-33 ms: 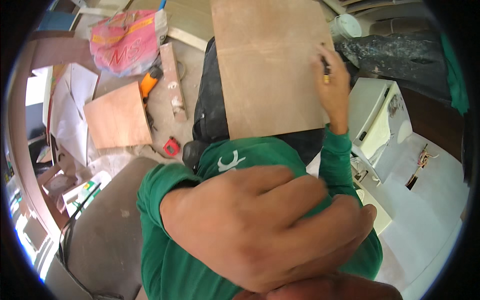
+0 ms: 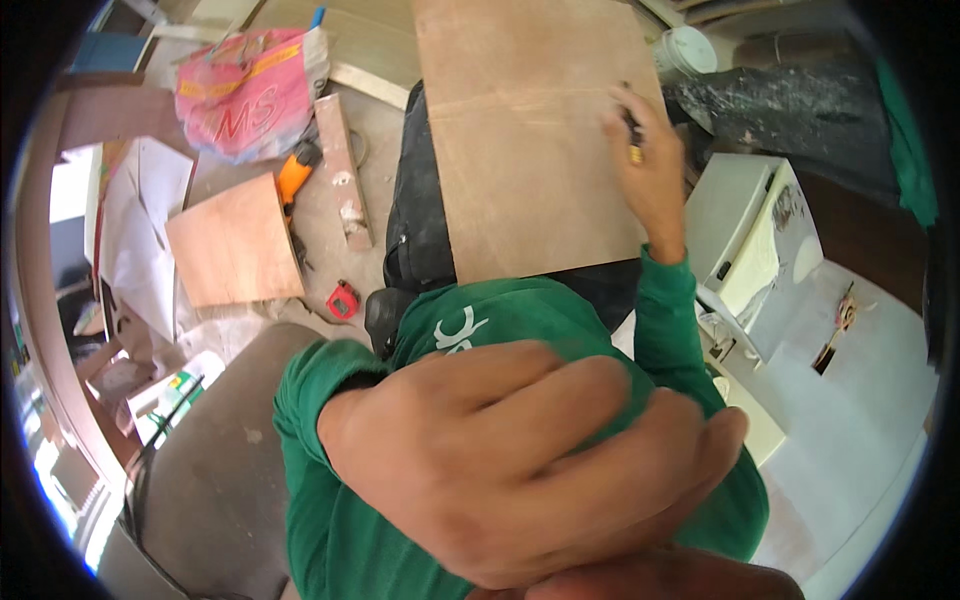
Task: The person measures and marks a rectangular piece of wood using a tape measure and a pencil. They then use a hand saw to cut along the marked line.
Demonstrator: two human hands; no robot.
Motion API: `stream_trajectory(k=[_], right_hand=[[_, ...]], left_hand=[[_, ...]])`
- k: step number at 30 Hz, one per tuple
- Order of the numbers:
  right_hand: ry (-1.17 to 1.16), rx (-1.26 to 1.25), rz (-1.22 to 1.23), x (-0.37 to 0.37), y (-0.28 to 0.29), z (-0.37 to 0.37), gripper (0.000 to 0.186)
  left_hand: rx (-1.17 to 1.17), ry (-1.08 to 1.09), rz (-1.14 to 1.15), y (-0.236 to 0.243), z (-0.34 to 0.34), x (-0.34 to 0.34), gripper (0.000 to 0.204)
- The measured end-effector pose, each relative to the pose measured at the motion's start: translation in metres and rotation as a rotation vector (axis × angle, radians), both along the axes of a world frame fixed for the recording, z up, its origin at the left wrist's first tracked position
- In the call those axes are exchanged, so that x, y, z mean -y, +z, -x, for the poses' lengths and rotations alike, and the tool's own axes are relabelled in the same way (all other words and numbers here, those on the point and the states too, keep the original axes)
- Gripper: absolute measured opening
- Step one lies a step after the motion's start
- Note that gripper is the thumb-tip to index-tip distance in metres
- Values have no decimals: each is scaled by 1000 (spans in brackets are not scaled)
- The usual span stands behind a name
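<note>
My left hand (image 2: pixel 510 460) is large and blurred close to the camera, over my green shirt (image 2: pixel 500 310), its fingers curled, with anything in them hidden. More skin shows below it at the bottom edge. My right hand (image 2: pixel 650 160) is on a plywood sheet (image 2: pixel 520 200) lying across my dark trousers, with its fingers around a small black-and-yellow tool (image 2: pixel 635 142) too small to identify.
Left: a smaller plywood piece (image 2: pixel 230 240), orange power tool (image 2: pixel 298 168), red tape measure (image 2: pixel 342 298), wooden strip (image 2: pixel 340 170), pink bag (image 2: pixel 235 100) and grey padded surface (image 2: pixel 215 450). Right: white bucket (image 2: pixel 688 52), white cabinet (image 2: pixel 760 240) and stained dark surface (image 2: pixel 780 110).
The scene has shifted slightly in the frame. My right hand appears a little farther left on the plywood. My left hand stays curled near the camera.
</note>
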State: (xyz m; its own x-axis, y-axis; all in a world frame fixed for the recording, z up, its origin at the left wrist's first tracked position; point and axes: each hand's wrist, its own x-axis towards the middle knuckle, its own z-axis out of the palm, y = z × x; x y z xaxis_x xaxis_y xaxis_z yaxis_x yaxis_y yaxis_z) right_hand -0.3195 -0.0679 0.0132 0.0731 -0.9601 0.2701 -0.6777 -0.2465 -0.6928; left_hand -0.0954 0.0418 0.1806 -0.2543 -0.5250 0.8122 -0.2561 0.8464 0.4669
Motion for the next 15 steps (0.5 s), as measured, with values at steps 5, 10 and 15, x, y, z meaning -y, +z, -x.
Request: stream_trajectory(k=[5,10,15], right_hand=[[116,139,-108,16,-30,-52,30],[183,-50,-40,10,-57,-77,32],[185,42,-121,14,-56,-79,34]], left_hand=[[130,-42,-362,-15,-51,12,22],[195,19,-821,-141,-83,11,28],[165,-35,-971,-219,-73,12,26]])
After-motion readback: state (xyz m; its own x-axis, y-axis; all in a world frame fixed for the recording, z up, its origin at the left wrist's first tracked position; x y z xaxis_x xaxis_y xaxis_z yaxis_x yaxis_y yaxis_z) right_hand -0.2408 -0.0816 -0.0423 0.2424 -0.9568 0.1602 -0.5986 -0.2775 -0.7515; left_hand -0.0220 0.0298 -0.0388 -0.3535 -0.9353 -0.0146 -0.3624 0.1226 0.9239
